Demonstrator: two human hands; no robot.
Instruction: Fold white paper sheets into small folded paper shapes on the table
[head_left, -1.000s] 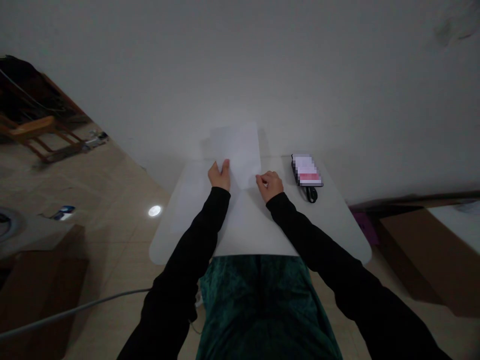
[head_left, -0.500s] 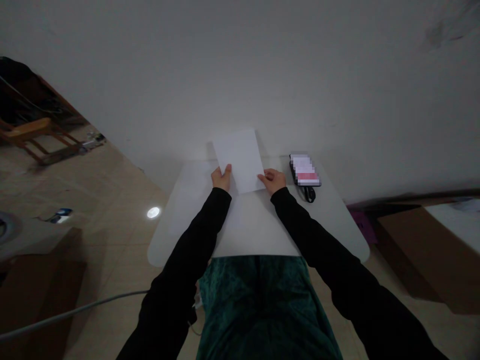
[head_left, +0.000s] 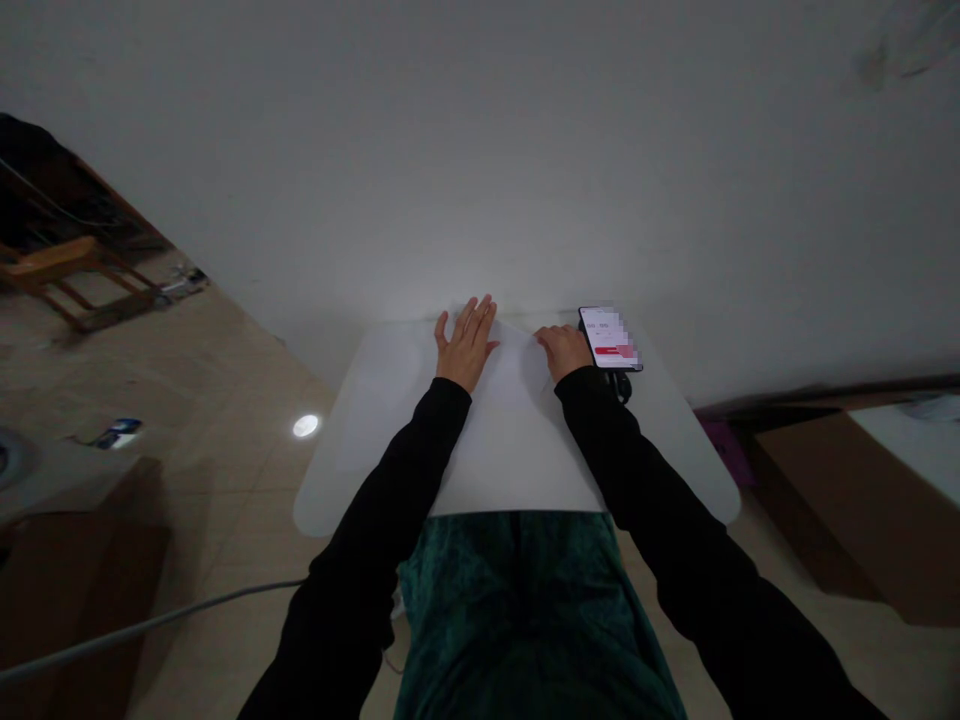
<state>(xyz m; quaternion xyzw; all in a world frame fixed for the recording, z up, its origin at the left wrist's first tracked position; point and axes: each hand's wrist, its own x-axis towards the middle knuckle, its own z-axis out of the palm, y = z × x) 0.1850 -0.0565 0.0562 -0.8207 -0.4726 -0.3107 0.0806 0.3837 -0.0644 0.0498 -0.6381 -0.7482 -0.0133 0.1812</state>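
A white sheet of paper (head_left: 514, 380) lies flat on the table, its edges faint against the pale top. My left hand (head_left: 468, 345) presses on it palm down with the fingers spread. My right hand (head_left: 564, 350) rests on the sheet's right side, fingers together and nothing gripped. Just to the right of that hand lies a black smartphone (head_left: 609, 338) with a lit, pixelated screen. A black cord (head_left: 621, 388) shows beneath the phone, partly hidden by my right sleeve.
The white rounded table (head_left: 375, 420) stands against a white wall (head_left: 480, 140). A wooden chair (head_left: 64, 270) stands at far left on the tiled floor (head_left: 225, 500). A cardboard box (head_left: 825, 500) sits at right, and a grey cable (head_left: 150, 620) crosses the floor.
The sheet has dropped from a raised, tilted pose to lying flat. Both hands have moved forward onto it, and my left hand has opened wide. The phone screen looks brighter.
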